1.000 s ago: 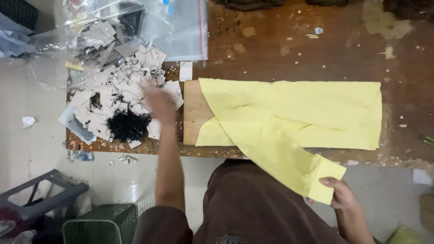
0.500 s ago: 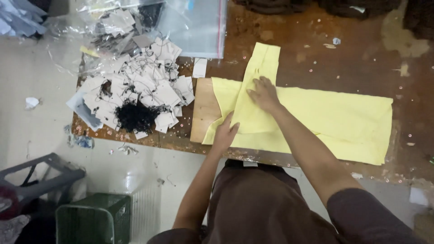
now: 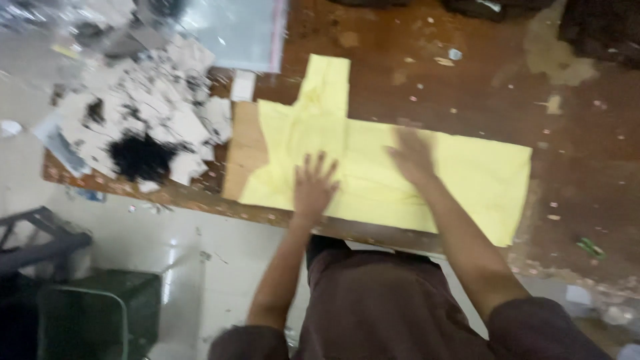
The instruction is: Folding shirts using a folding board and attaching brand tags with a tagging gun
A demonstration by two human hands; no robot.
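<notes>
A pale yellow garment (image 3: 467, 173) lies flat on a worn brown wooden table (image 3: 587, 147), one sleeve folded up toward the far side. My left hand (image 3: 313, 185) rests palm down on the cloth near the table's front edge, fingers spread. My right hand (image 3: 412, 157) lies flat on the cloth a little to the right and is blurred by motion. Neither hand grips anything. A tan cardboard sheet (image 3: 243, 150) pokes out from under the garment's left end.
A heap of torn white paper scraps with a black tuft (image 3: 143, 157) covers the table's left end. A clear plastic bag (image 3: 240, 30) lies beyond it. A dark green bin (image 3: 87, 313) and a grey frame (image 3: 33, 247) stand on the pale floor at lower left.
The sleeve that hung off the front edge has been folded up onto the table. Both hands have come down flat on the cloth, the right one sliding to the right.
</notes>
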